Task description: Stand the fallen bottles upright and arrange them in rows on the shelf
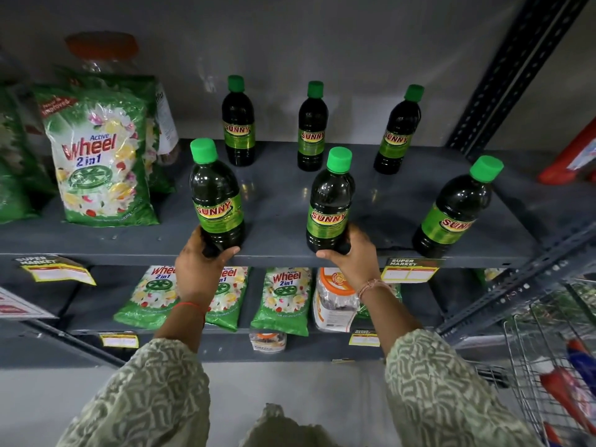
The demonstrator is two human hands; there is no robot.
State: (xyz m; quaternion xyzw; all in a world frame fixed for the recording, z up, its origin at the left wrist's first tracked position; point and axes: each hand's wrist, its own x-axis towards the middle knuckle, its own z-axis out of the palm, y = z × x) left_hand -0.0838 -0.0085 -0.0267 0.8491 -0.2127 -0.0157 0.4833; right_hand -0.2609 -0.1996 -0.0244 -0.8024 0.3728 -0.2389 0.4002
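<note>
Several dark green Sunny bottles with green caps stand upright on the grey shelf (280,201) in two rows. The back row holds a left bottle (238,124), a middle bottle (312,129) and a right bottle (398,132). At the shelf's front edge, my left hand (201,269) grips the base of the front left bottle (216,195). My right hand (353,256) grips the base of the front middle bottle (330,201). The front right bottle (456,209) stands alone, untouched. No bottle lies on its side.
Green Wheel detergent bags (96,162) stand at the shelf's left, with a clear jar (103,53) behind them. More bags (283,301) and a jar (335,298) lie on the lower shelf. A dark metal upright (512,75) stands at the right, a wire trolley (554,366) below it.
</note>
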